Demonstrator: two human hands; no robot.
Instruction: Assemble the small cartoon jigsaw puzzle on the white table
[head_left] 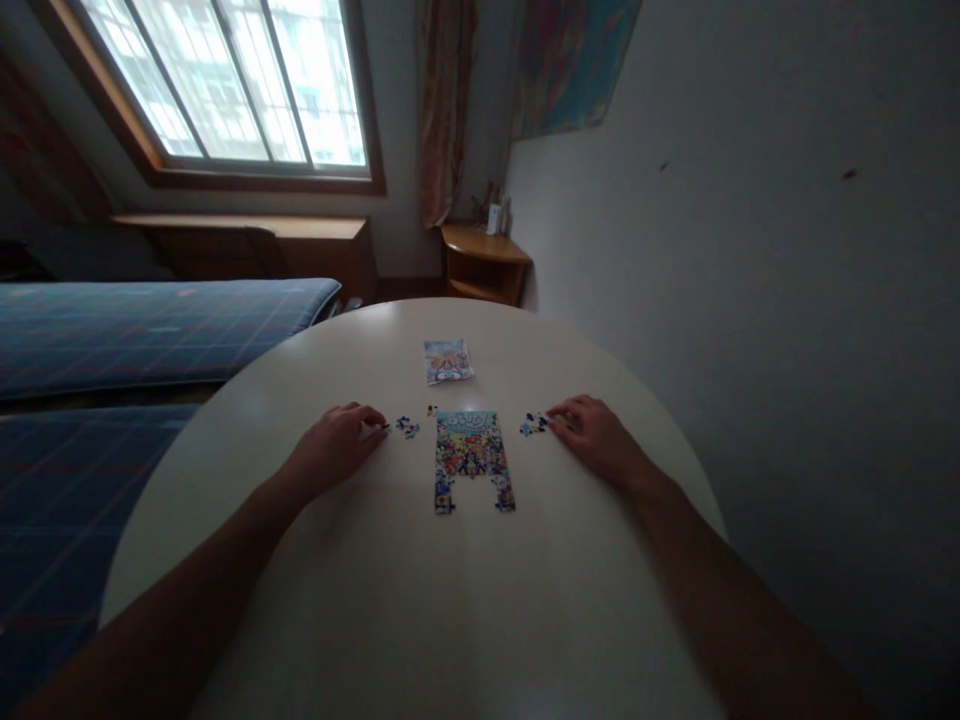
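Note:
A partly assembled colourful jigsaw puzzle point(472, 458) lies in the middle of a round white table point(420, 600), with a gap at its lower edge. My left hand point(339, 442) rests on the table to its left, fingers curled, fingertips close to a few loose pieces point(406, 427). My right hand point(596, 432) rests to the right of the puzzle, fingers bent down, its tips touching a small cluster of loose pieces point(534, 424). One tiny piece point(432, 409) sits just above the puzzle's top left corner.
A small printed picture card point(448, 360) lies beyond the puzzle. A bed with a blue plaid cover point(142, 325) stands left of the table. A wooden corner shelf point(484, 262) and a window point(232, 80) are at the back; a wall is on the right.

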